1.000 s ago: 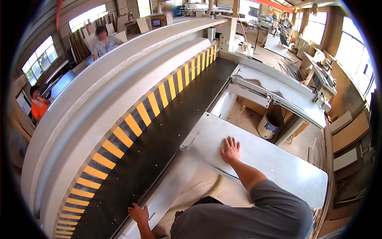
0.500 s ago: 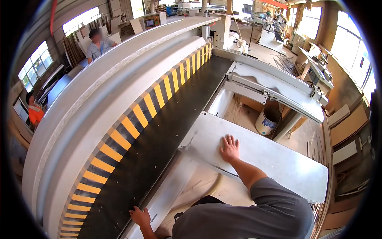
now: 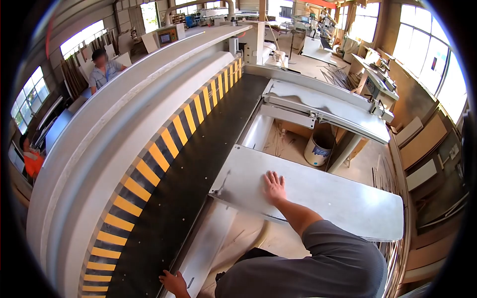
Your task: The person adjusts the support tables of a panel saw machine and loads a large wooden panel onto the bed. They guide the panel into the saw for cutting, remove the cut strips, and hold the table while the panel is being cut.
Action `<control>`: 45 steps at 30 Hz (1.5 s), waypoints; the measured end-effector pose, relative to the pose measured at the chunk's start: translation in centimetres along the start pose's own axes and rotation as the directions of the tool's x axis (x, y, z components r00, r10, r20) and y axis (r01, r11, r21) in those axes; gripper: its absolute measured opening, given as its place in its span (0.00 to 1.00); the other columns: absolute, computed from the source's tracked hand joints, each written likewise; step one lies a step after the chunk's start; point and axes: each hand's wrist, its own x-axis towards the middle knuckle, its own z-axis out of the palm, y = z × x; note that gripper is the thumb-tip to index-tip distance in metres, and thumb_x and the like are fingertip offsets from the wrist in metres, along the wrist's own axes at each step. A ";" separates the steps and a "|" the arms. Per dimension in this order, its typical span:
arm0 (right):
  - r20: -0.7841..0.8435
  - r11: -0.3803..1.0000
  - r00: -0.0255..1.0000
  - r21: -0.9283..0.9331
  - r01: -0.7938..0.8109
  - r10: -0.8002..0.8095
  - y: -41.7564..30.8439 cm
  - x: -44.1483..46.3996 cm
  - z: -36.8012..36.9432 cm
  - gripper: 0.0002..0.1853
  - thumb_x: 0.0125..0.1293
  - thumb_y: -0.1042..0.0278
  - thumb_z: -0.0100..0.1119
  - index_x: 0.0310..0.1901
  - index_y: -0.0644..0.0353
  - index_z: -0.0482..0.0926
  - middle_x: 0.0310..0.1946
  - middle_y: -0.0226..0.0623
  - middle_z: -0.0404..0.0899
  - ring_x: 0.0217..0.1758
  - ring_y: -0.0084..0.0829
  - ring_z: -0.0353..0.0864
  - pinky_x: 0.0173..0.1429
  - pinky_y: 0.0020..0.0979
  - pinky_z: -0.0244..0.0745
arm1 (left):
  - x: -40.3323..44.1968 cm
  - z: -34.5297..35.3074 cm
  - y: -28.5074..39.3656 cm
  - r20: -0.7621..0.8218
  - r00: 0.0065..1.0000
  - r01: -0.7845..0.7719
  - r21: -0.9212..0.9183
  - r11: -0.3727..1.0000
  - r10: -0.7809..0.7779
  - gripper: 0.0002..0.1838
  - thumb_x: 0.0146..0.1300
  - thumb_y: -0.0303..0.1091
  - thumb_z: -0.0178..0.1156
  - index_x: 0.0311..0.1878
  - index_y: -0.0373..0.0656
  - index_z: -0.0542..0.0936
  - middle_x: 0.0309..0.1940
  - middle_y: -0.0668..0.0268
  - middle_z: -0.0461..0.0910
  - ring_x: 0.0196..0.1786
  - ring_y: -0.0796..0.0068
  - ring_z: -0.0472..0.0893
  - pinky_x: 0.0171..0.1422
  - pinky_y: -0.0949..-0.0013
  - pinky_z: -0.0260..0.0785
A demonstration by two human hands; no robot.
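My right hand lies palm down on a pale metal side table, its fingers stretched forward and a little apart. Down at the lower edge of the view, my left hand rests at the near edge of a long black machine bed. Its fingers are apart, with nothing seen in them. A yellow-and-black striped guard runs along the far side of the bed, beneath a big pale machine beam.
A second metal table juts out farther along the bed. Between the tables a white bucket stands on the floor. Two people, one in a grey shirt and one in orange, are beyond the beam. Boards lean at the right.
The view has turned slightly, so the machine sits farther left and the hands appear lower. Both hands stay at the same surfaces.
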 end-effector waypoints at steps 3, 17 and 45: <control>-0.011 1.000 1.000 0.021 -0.012 0.013 -0.3 0.0 -0.1 0.39 0.79 0.50 0.55 0.88 0.49 0.60 0.93 0.41 0.49 0.97 0.45 0.40 0.96 0.58 0.31 | 0.3 0.5 0.0 -0.015 1.000 0.019 -0.004 1.000 -0.019 0.43 0.74 0.51 0.71 0.85 0.41 0.69 0.83 0.33 0.65 0.86 0.35 0.67 0.84 0.47 0.70; -0.112 0.999 0.993 0.015 0.037 -0.035 0.0 0.5 2.0 0.38 0.77 0.51 0.58 0.85 0.50 0.66 0.90 0.42 0.57 0.95 0.45 0.46 0.94 0.61 0.37 | 1.1 2.1 -2.6 -0.181 0.959 -0.244 -0.132 0.961 0.218 0.38 0.72 0.51 0.70 0.77 0.35 0.77 0.76 0.25 0.71 0.79 0.26 0.72 0.79 0.38 0.71; -0.035 1.000 0.999 -0.008 0.003 -0.003 -1.2 0.0 0.9 0.38 0.80 0.50 0.53 0.87 0.52 0.62 0.92 0.42 0.53 0.96 0.44 0.44 0.95 0.57 0.32 | 0.6 1.3 -2.3 -0.139 0.977 -0.183 -0.134 0.974 0.164 0.39 0.75 0.53 0.66 0.80 0.37 0.75 0.80 0.26 0.66 0.82 0.26 0.69 0.81 0.41 0.71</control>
